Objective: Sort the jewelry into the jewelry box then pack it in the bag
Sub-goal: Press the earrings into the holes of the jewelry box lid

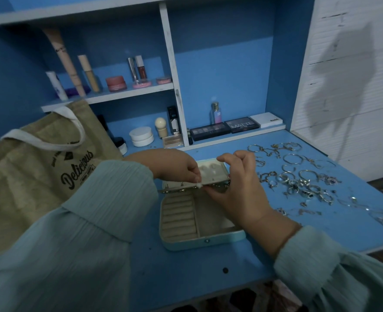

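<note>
Two hands are held at the box [199, 221] lid [210, 170]: left hand [177, 165] pinches an earring [198, 184], right hand [235, 188] grips the lid. Rings [298, 183] are spread at 3 o'clock, nearer the right hand.

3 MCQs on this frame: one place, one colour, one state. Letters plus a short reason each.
1. Where does the loose jewelry lie?
A. right of the jewelry box
B. inside the bag
C. on the upper shelf

2. What colour is the table?
A. white
B. blue
C. brown

3. What state is the jewelry box in?
A. closed
B. open
C. in the bag

Answers:
1 A: the rings and hoops are spread on the table right of the box.
2 B: the bare top is blue.
3 B: the lid stands up and the lined compartments show, with the left hand and right hand at the lid.
</note>
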The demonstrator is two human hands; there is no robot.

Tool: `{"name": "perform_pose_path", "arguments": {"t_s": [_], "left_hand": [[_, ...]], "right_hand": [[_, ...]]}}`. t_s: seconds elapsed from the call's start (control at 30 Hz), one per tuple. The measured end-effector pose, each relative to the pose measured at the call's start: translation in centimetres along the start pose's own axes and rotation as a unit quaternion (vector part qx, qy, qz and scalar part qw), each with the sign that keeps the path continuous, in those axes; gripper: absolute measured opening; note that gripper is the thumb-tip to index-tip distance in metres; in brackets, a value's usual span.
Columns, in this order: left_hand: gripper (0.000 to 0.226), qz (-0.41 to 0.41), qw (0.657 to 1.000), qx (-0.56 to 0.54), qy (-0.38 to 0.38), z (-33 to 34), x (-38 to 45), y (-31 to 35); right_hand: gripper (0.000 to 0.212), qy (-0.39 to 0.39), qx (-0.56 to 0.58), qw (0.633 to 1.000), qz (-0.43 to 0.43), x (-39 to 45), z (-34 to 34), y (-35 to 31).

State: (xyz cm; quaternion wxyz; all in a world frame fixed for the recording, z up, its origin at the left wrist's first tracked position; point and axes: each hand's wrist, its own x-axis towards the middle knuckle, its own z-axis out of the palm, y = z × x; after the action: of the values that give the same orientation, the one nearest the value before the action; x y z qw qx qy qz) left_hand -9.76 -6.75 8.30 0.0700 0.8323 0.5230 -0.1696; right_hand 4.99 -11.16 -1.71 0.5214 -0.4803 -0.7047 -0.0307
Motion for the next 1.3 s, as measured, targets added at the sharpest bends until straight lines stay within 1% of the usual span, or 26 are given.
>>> {"name": "perform_pose_path", "arguments": {"t_s": [0.23, 0.43, 0.57, 0.77, 0.87, 0.97, 1.07, 1.13, 1.2, 1.3], "left_hand": [[0.033, -0.02, 0.999, 0.017, -0.021, -0.6, -0.3, 0.6], [0.03, -0.022, 0.999, 0.012, -0.039, -0.8, -0.3, 0.7], [0.029, -0.023, 0.999, -0.009, -0.029, -0.7, -0.5, 0.7], [0.034, -0.034, 0.998, -0.045, -0.008, -0.1, -1.2, 0.4], [0.036, -0.047, 0.997, -0.056, 0.01, -0.1, -2.0, 0.4], [0.038, -0.056, 0.995, -0.073, 0.034, 0.1, -3.1, 0.2], [0.037, -0.062, 0.991, -0.085, 0.088, 0.4, -4.5, -0.1], [0.033, -0.058, 0.988, -0.083, 0.117, 0.6, -5.3, -0.2], [0.028, -0.056, 0.984, -0.082, 0.149, 0.9, -5.7, -0.3], [0.019, -0.057, 0.97, -0.109, 0.211, 1.5, -5.3, -0.7]], "right_hand": [[0.071, 0.002, -0.007, 1.0, 0.0, 0.0, 0.1, 0.1], [0.067, -0.009, -0.011, 1.0, 0.01, -0.1, -0.1, -0.1], [0.067, -0.011, -0.012, 1.0, 0.018, 0.0, -0.1, -0.1], [0.067, -0.012, -0.004, 1.0, 0.023, 0.0, 0.0, -0.1], [0.071, -0.004, -0.01, 1.0, 0.014, 0.0, -0.1, -0.2], [0.07, -0.001, -0.01, 1.0, 0.009, 0.3, -0.2, -0.3], [0.068, -0.018, -0.027, 0.999, 0.012, 0.6, -0.3, -0.5], [0.066, -0.039, -0.032, 0.998, 0.03, 1.1, -0.5, -0.7], [0.065, -0.051, -0.03, 0.998, 0.037, 1.6, -0.7, -0.8], [0.065, -0.076, -0.037, 0.995, 0.048, 2.5, -0.7, -0.9]]}}
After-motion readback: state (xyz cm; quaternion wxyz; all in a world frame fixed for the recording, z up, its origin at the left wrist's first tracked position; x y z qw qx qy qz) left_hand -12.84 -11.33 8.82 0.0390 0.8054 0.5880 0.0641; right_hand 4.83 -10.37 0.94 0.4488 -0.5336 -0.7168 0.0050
